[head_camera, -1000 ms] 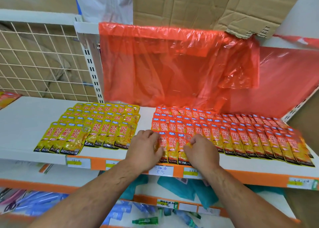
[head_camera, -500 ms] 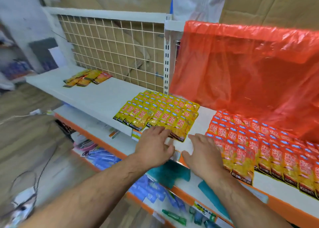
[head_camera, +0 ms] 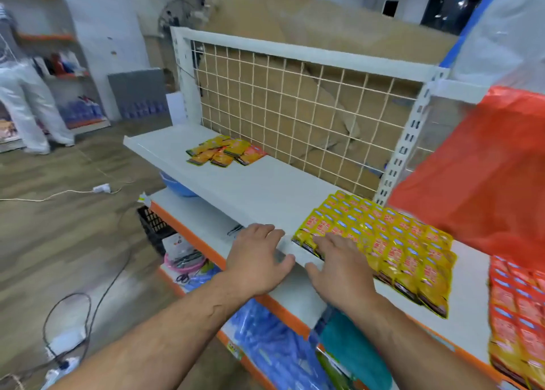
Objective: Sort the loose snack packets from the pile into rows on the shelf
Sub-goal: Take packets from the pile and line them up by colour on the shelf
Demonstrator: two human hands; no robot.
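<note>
Snack packets [head_camera: 225, 154] lie in a loose heap, yellow and orange ones overlapping, in the upper middle of the frame. They sit at the back of the white shelf [head_camera: 259, 189], close against the wire mesh panel [head_camera: 295, 103]. Well apart from the heap, right of centre, yellow packets [head_camera: 389, 242] lie in neat overlapping rows on the same shelf. Red packets [head_camera: 516, 307] are ranked the same way at the right edge. A red plastic sheet [head_camera: 486, 168] hangs above them on the right, and brown cardboard [head_camera: 295, 20] shows behind and over the mesh. Beneath, a lower shelf [head_camera: 191, 209] with an orange front strip carries blue packs [head_camera: 265, 342] and a teal bundle [head_camera: 354, 348]. On the left, the wood-pattern floor [head_camera: 59, 242] is crossed by cables [head_camera: 59, 194], with a white power strip [head_camera: 101, 187] lying on it. A person [head_camera: 26, 106] in white trousers stands at the upper left by other shelving. The whole view is motion-blurred.

Both forearms come up from the bottom edge. The left hand [head_camera: 256, 259] is palm down at the shelf's front edge in the centre of the frame, fingers loosely spread, holding nothing. The right hand [head_camera: 339, 271], just beside it, is also palm down with fingers extended. Its fingertips lie over the front left corner of the yellow rows, and whether they press the packets cannot be told. It grips nothing.
</note>
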